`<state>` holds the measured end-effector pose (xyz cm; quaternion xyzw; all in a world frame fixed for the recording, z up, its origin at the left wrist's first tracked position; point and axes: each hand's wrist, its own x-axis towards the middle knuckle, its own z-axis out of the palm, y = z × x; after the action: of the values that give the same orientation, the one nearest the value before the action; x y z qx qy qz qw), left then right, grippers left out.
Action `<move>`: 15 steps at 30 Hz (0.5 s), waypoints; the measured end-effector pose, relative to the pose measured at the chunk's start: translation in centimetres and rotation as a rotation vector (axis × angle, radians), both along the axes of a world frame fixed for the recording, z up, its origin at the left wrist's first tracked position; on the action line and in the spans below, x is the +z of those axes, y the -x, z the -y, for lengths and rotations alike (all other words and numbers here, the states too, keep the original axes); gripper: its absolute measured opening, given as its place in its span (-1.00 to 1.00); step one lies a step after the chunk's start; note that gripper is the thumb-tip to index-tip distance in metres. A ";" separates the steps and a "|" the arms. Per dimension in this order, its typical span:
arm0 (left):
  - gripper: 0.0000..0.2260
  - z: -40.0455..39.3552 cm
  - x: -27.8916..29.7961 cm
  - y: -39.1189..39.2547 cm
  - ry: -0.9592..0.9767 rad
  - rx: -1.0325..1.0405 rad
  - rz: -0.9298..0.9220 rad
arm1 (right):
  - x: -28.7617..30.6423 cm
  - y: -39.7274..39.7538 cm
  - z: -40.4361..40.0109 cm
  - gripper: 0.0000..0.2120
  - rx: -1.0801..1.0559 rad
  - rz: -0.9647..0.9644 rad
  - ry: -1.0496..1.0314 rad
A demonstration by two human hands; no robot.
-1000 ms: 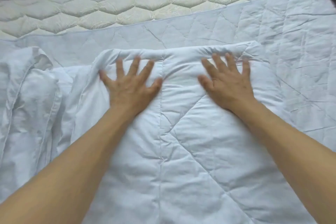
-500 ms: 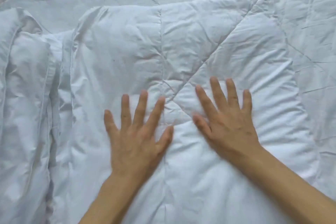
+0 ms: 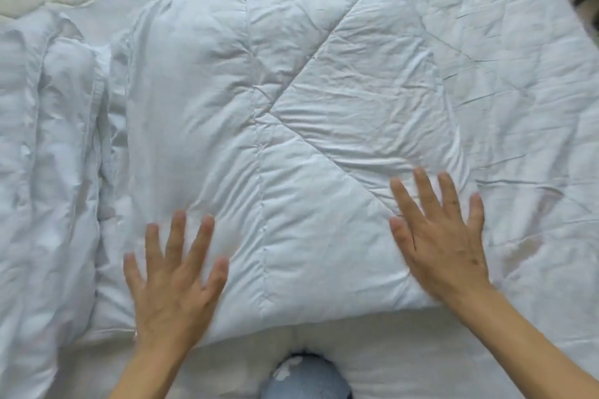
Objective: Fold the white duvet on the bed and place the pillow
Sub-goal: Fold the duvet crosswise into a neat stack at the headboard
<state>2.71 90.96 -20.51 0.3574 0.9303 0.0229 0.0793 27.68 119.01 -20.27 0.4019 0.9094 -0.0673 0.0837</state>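
- Now that both palms have slid back from its 12 o'clock edge, the folded white quilted duvet [image 3: 291, 139] lies flattened.
- Left hand [image 3: 173, 285] and right hand [image 3: 444, 236] splayed, gripping nothing; the pillow probably comes next.

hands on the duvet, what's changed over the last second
Both hands slid back toward the person, from the far folded edge to the near part of the duvet, then spread apart: the left hand toward the left side, the right hand toward the right. Both remain flat, fingers splayed, gripping nothing. The duvet stays folded in place, with the bunched white bedding still at its left.
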 end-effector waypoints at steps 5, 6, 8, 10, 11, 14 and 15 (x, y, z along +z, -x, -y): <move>-0.38 1.6 -0.8 -0.2 0.050 0.158 0.099 | -0.8 -5.0 1.4 -0.34 -0.216 -0.078 0.132; -0.38 1.6 -0.9 -0.2 0.047 0.157 0.102 | -0.9 -5.3 1.6 -0.34 -0.231 -0.116 0.152; -0.38 1.3 -0.7 -0.4 0.040 0.159 0.087 | -1.0 -5.7 1.5 -0.33 -0.292 -0.193 0.194; -0.37 1.0 0.0 -0.7 0.019 0.195 0.046 | -0.7 -6.0 1.3 -0.27 -0.416 -0.302 0.275; -0.37 0.4 0.8 -1.1 -0.016 0.218 0.034 | -0.3 -6.2 1.3 -0.22 -0.509 -0.382 0.345; -0.36 -3.7 3.1 -4.5 -0.186 0.168 0.042 | 0.3 -7.2 1.2 -0.08 -0.762 -0.625 0.531; -0.37 -5.8 3.7 -6.4 -0.230 0.090 0.055 | 0.4 -7.5 1.2 -0.08 -0.811 -0.672 0.550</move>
<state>9.08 96.73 -16.85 0.3212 0.9341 0.1429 0.0623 35.20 117.77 -19.83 0.6377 0.6089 -0.4505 -0.1400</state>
